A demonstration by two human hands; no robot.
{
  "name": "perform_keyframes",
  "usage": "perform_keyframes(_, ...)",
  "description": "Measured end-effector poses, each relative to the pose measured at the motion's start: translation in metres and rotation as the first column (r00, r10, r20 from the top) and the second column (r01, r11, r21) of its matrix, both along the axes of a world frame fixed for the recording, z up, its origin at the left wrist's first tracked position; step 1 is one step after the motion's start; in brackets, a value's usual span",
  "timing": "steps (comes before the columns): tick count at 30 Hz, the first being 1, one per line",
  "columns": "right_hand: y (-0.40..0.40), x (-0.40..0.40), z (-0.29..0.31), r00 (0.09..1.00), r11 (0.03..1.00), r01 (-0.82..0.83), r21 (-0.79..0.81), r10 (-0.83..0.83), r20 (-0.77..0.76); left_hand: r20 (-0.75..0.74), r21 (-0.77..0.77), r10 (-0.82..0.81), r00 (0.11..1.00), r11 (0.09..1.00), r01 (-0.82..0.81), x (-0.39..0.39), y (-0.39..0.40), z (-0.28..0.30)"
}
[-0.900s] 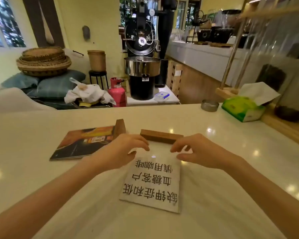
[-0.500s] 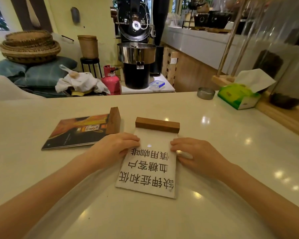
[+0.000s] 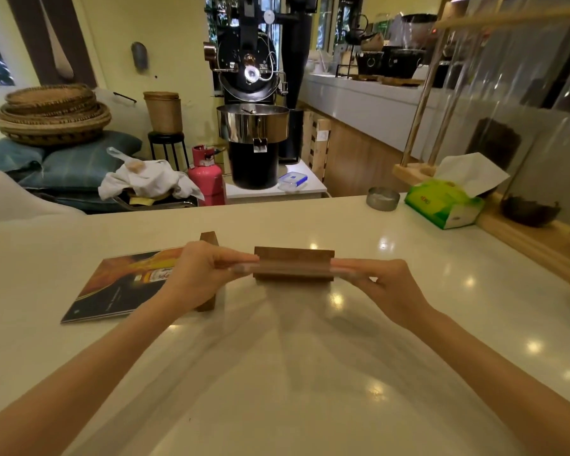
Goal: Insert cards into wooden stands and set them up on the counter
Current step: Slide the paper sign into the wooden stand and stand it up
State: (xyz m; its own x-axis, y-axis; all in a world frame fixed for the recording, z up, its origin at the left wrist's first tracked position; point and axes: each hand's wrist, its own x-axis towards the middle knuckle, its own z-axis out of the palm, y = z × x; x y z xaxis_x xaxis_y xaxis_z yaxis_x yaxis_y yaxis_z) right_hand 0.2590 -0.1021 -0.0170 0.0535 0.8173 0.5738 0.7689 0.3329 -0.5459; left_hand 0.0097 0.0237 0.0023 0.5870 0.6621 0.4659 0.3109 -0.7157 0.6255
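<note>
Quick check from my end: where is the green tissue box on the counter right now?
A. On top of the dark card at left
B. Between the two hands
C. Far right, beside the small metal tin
C: the green tissue box sits far right on the counter, beside the small metal tin, well away from both hands.

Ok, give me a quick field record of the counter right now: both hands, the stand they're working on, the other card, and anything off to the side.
left hand: fingers pinched at the left end of the stand
right hand: fingers pinched at the right end
wooden stand: between the hands, on or just above the counter
white card: motion-blurred, edge-on; cannot tell if seated
second wooden stand: behind the left hand, holding the dark printed card, which lies flat
tissue pack: far right
metal tin: beside the tissue pack
</note>
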Motion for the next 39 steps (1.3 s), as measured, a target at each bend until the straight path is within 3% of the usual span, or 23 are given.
perform_keyframes(2, 0.012, 0.004, 0.006, 0.999, 0.998, 0.053, 0.018, -0.053, 0.009, 0.04, -0.026, 0.044, 0.998, 0.999, -0.043, 0.01, 0.007, 0.006)
perform_keyframes(5, 0.031, 0.011, 0.01, 0.985, 0.993, 0.118, -0.022, -0.12, -0.126, 0.06, -0.101, 0.091, 0.994, 0.991, -0.084, 0.023, 0.021, 0.01)
perform_keyframes(14, 0.071, 0.024, 0.01, 0.916, 0.987, 0.087, -0.131, -0.131, -0.38, 0.081, -0.162, 0.157, 0.984, 0.976, -0.142, 0.046, 0.046, 0.008)
perform_keyframes(22, 0.076, 0.028, 0.008, 0.911, 0.982, 0.09, -0.167, -0.149, -0.386, 0.122, -0.159, 0.184, 0.975, 0.974, -0.164, 0.051, 0.046, 0.003)
perform_keyframes(26, 0.074, 0.026, 0.011, 0.937, 0.964, 0.154, -0.217, -0.212, -0.278, 0.124, -0.177, 0.191, 0.974, 0.97, -0.167, 0.049, 0.041, 0.007)
perform_keyframes(28, 0.068, 0.023, 0.015, 0.926, 0.947, 0.287, -0.144, -0.312, -0.211, 0.068, -0.126, 0.191, 0.979, 0.975, -0.181, 0.043, 0.037, 0.01)
perform_keyframes(31, 0.054, 0.013, 0.026, 0.91, 0.908, 0.405, 0.107, -0.39, -0.137, 0.052, -0.16, 0.193, 0.98, 0.97, -0.182, 0.021, 0.031, 0.015)
perform_keyframes(34, 0.044, -0.013, 0.037, 0.964, 0.946, 0.264, 0.187, -0.253, -0.085, 0.056, -0.198, 0.199, 0.978, 0.963, -0.184, -0.011, 0.024, 0.02)
perform_keyframes(39, 0.053, -0.078, 0.043, 0.992, 0.997, -0.051, 0.05, 0.056, -0.109, -0.026, -0.158, 0.29, 0.957, 0.944, -0.29, -0.077, 0.012, 0.016)
